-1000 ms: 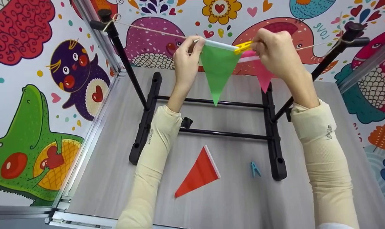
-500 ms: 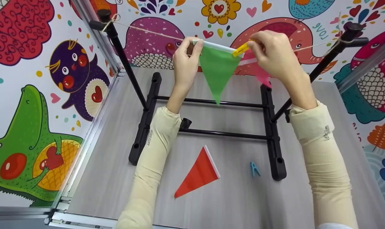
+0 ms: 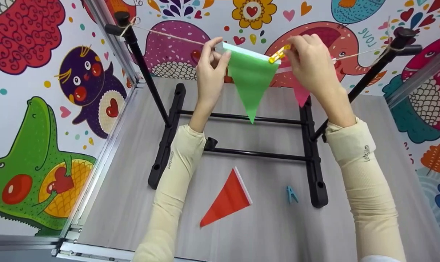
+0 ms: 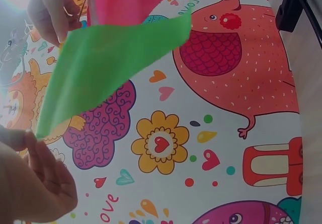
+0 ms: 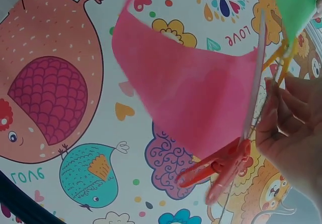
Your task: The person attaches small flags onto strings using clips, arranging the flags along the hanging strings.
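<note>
A green pennant flag (image 3: 252,82) with a white top strip stretches between both hands at the string (image 3: 169,35). My left hand (image 3: 210,78) pinches the strip's left end between thumb and fingers. At the strip's right end, a yellow clothespin (image 3: 277,54) bites over the white edge, and my right hand (image 3: 312,62) squeezes its handles. The right wrist view shows this clothespin astride the string by the green cloth. Behind the right hand hangs a pink pennant (image 5: 186,98), held at one end by a red clothespin (image 5: 226,168); in the head view the hand partly covers it.
A red pennant (image 3: 227,200) and a blue clothespin (image 3: 292,194) lie on the grey floor panel (image 3: 271,233). The black stand's left post (image 3: 143,69) and right post (image 3: 372,69) carry the string. Low crossbars (image 3: 256,153) join its feet. Patterned walls enclose the back and sides.
The yellow clothespin has tilted steeper at the strip's right end. The green pennant has shifted slightly right and down, and my left forefinger has straightened up behind its corner.
</note>
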Available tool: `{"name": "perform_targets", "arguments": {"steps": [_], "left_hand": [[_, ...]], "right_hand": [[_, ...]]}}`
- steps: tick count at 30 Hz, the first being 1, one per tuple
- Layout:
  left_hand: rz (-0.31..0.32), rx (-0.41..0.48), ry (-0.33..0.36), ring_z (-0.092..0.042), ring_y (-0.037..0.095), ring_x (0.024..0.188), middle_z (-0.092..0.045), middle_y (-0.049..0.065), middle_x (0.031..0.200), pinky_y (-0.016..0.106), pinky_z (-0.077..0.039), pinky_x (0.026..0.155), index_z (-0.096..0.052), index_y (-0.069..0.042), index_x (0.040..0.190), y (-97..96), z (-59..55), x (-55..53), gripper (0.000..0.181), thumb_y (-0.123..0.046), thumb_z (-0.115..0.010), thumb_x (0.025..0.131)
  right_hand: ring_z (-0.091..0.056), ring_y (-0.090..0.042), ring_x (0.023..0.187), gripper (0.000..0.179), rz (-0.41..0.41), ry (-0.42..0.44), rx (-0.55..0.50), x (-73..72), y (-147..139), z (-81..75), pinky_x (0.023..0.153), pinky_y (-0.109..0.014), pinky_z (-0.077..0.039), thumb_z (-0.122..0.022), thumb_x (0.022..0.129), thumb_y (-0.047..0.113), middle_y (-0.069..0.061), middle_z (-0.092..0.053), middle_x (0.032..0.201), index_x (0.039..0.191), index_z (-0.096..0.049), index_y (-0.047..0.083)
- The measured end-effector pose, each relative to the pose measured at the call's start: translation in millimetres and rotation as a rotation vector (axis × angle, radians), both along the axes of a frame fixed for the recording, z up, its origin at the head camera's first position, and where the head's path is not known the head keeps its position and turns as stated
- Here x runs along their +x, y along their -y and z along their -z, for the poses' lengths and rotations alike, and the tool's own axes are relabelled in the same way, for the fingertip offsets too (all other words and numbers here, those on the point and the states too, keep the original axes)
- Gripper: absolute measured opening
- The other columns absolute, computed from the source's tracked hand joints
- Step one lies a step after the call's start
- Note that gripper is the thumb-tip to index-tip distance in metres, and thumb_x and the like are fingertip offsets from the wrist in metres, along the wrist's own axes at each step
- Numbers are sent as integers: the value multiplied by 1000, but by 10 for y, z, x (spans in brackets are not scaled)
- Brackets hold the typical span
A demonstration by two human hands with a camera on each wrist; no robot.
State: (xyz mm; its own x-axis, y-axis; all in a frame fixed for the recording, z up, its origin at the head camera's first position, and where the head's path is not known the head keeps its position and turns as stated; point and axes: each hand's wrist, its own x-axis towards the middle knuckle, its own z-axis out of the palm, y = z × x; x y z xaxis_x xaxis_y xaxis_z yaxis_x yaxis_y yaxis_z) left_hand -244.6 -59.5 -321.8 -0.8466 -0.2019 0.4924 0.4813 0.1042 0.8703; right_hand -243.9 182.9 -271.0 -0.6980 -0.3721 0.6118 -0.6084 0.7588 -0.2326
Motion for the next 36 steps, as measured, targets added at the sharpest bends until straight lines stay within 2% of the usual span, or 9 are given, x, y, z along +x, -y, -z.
{"name": "perform_targets", "arguments": {"steps": [4,9,17,22,27,35,36], "left_hand": [[0,-2,-31,-48,13,68,-54,-1,75,24,-39,68,-59,-1,139,33,36,15,38,-7,-65,101],[6,-18,-64,-48,13,67,-54,-3,76,24,-37,65,-63,-1,135,77,87,57,34,-7,-64,102],[17,10,-86,-43,10,64,-52,-3,75,25,-36,64,-68,1,122,121,176,173,23,-6,-65,101],[41,20,-47,-42,9,63,-51,-2,74,25,-34,63,-67,3,114,141,275,232,15,-5,-65,101],[56,-5,-20,-50,10,65,-57,6,76,25,-38,62,-66,6,111,155,381,279,15,-6,-63,102],[61,-46,9,-55,14,69,-60,3,77,25,-40,63,-68,2,106,154,535,395,11,-7,-63,103],[64,-49,16,-55,14,69,-61,7,78,25,-40,63,-68,2,105,153,557,411,11,-7,-63,103]], "right_hand": [[-54,-41,96,30,-3,-85,-33,-10,-19,58,81,-44,-44,-58,107,12,-29,-66,104,123,-63,-13],[-55,-39,90,29,-47,-208,-104,60,-31,138,77,-39,-42,-57,108,14,-26,-66,97,116,-65,-12],[-53,-36,82,15,-101,-293,-233,248,-19,334,74,-42,-37,-63,102,4,-22,-67,90,108,-69,-8],[-54,-34,80,11,-137,-309,-275,346,-21,487,72,-40,-36,-65,98,-3,-20,-67,88,106,-70,-7],[-52,-33,75,9,-145,-290,-294,429,-44,645,69,-37,-36,-66,97,-3,-18,-64,82,103,-71,-7],[-52,-33,74,10,-127,-243,-292,503,-90,830,68,-36,-37,-65,96,-4,-20,-63,81,103,-70,-10],[-53,-33,74,10,-124,-239,-294,511,-94,850,68,-36,-38,-65,96,-5,-20,-63,81,104,-69,-10]]}}
